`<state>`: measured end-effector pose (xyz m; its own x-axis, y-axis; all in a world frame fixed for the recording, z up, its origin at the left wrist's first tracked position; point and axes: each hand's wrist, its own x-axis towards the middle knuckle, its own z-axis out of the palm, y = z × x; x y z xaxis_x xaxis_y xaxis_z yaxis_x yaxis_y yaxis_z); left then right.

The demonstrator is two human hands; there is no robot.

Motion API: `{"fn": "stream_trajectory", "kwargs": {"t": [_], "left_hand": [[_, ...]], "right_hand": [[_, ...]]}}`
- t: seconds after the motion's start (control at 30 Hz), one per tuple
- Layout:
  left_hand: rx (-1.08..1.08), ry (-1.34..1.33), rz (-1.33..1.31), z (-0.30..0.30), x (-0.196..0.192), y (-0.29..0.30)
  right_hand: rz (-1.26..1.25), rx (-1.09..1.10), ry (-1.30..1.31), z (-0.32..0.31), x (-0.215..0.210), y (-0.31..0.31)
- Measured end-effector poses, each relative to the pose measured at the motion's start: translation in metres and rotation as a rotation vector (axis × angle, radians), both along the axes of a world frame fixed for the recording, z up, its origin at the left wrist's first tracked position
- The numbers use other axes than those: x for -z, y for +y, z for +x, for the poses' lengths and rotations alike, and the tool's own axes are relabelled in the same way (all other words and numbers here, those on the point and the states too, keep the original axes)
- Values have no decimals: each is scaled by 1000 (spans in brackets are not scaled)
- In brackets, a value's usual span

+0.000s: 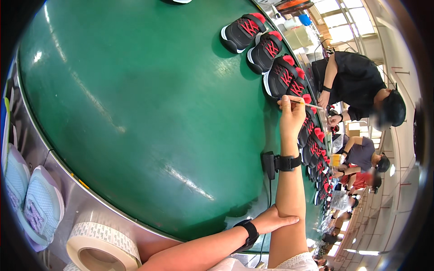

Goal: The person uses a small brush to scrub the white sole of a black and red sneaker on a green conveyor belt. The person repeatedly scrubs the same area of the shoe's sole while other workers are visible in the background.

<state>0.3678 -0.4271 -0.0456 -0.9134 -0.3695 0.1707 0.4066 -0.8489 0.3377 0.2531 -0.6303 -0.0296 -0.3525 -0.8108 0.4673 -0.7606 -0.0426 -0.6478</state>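
My right hand (pixel 292 118) reaches out over the green work surface (pixel 149 99). Its thumb and fingers pinch a thin pale stick (pixel 311 105), whose exact kind I cannot make out. Right beside that hand are black sneakers (pixel 281 77) with red laces, red linings and white soles. They stand in a long row near the surface's far edge. Nearer to me, my left hand (pixel 271 221) grips my right forearm near the elbow. Its thumb lies across the arm and the other fingers are partly hidden. Both wrists wear black straps; a small box and cable hang from the right one.
At the lower left lie light-blue sneakers (pixel 40 207) and a roll of printed white labels (pixel 101 248), beside the metal edge (pixel 97 192). Several people, one in black (pixel 355 77), work beyond the row. A blue object (pixel 304 20) stands near the top right.
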Motion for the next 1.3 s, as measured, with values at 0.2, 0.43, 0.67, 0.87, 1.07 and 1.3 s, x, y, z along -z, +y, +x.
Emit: {"fn": "stream_trajectory", "kwargs": {"t": [0.2,0.43,0.67,0.87,1.07,1.3], "left_hand": [[7,-4,-25,6,-1,-3],[35,-5,-84,12,0,-9],[15,4,-87,18,1,-12],[34,6,-117,28,-2,-20],[175,50,-210,34,2,-30],[246,8,-259,35,7,-30]], "right_hand": [[38,28,73,0,-2,0],[47,51,166,2,-3,-3],[64,110,267,6,-5,-2],[47,151,227,5,-5,0],[25,171,229,0,-1,0],[20,189,251,-3,2,-2]]}}
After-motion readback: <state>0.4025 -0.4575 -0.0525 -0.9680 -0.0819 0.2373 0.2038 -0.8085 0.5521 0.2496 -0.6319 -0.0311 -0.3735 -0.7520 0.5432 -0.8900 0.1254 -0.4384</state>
